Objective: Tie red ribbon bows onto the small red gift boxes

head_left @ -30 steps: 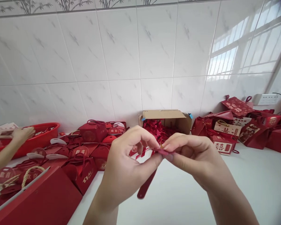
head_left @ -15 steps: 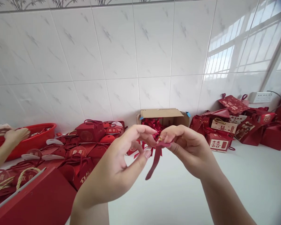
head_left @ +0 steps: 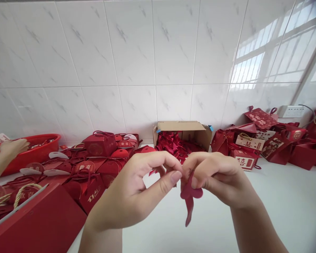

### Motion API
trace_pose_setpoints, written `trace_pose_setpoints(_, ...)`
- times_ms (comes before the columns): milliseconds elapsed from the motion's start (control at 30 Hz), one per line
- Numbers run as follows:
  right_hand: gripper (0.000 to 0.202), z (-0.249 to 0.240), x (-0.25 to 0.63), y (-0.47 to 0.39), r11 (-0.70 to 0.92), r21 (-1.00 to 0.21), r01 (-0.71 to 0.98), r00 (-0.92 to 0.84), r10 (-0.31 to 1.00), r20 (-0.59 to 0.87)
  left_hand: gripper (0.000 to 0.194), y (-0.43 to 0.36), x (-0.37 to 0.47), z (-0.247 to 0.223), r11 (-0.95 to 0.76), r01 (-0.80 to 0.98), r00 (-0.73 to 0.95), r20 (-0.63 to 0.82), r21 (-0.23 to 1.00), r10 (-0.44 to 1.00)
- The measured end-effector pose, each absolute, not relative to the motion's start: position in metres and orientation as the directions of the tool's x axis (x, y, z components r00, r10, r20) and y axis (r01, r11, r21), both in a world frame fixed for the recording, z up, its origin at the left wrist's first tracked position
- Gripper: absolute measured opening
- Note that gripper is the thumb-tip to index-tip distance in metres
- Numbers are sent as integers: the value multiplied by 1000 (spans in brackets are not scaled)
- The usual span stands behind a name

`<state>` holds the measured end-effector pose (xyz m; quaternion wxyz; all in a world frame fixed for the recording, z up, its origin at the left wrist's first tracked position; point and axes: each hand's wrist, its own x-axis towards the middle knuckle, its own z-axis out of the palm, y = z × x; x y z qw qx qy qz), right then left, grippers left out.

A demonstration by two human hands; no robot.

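In front of me, my right hand pinches a dark red ribbon bow between thumb and fingers. Its rounded loops spread just below the fingertips, and a narrow tail hangs over the white table. My left hand is closed, thumb and forefinger nearly meeting beside the right fingertips. Whatever is between the left fingers is too small or hidden to make out. Behind both hands stands an open cardboard box with shiny red ribbon pieces inside.
Red gift boxes crowd the left side, near a large red bag with rope handles. Another person's hand reaches over a red basin. More red boxes are piled at right, below a white power strip.
The bow has come lower and turned, so its loops now hang below my right fingers. My left fingertips have moved right, closer to the right hand. The other person's hand has shifted left.
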<state>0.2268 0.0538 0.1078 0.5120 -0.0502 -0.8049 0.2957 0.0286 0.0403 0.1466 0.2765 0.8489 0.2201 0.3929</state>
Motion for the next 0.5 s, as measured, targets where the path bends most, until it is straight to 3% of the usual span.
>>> trace_pose_setpoints(500,16,106,227,58,729,-566,-384,-475,370,798,17,41,30,147,-762,115,612,558,638,560)
